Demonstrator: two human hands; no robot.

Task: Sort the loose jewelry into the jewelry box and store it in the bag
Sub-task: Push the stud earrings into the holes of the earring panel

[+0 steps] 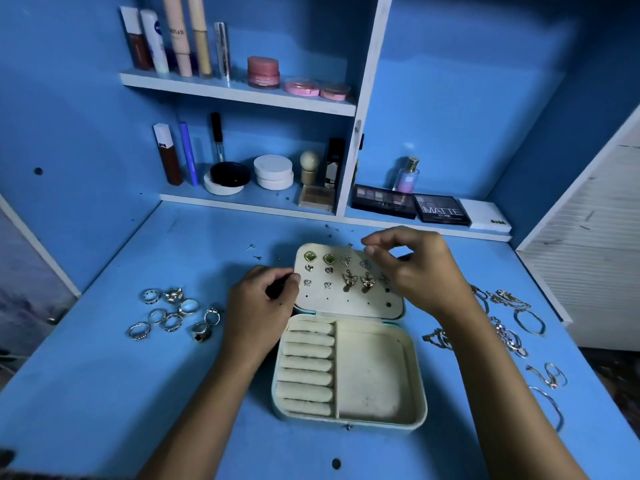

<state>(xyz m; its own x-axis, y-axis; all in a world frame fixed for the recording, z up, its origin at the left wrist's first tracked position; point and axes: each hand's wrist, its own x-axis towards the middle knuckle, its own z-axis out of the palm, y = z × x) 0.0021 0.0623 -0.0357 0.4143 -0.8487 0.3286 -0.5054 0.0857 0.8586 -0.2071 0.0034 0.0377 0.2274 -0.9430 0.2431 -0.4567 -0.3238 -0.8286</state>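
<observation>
Lying open, jewelry box (349, 368), lid (349, 299) away, long axis front-to-back

Home vanity: shelved cosmetics (263, 72)

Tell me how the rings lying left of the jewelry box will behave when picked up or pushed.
The rings look like small rigid metal bands, so probably stiff and light. Lying flat on the smooth blue desk, they would likely slide when nudged. Polished surfaces may be slippery to pinch.
</observation>
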